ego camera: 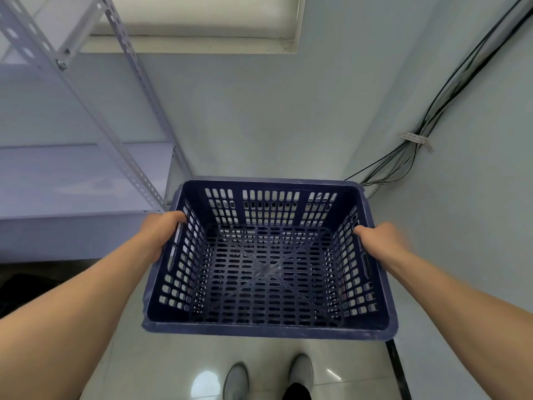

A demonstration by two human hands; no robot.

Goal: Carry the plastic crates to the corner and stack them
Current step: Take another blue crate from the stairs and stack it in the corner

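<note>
A dark blue plastic crate (268, 327) with slotted walls and floor is in front of me, empty, in the corner of the room. My left hand (161, 232) grips its left rim with fingers curled over the edge. My right hand (380, 238) grips the right rim the same way. Through the slots in the floor I see only dark shapes, and I cannot tell whether another crate sits beneath.
A white metal shelf rack (86, 174) stands to the left, its post close to the crate's far left corner. Black cables (427, 134) run down the right wall to the corner. My shoes (268, 376) stand on the glossy tiled floor (150, 365) just behind the crate.
</note>
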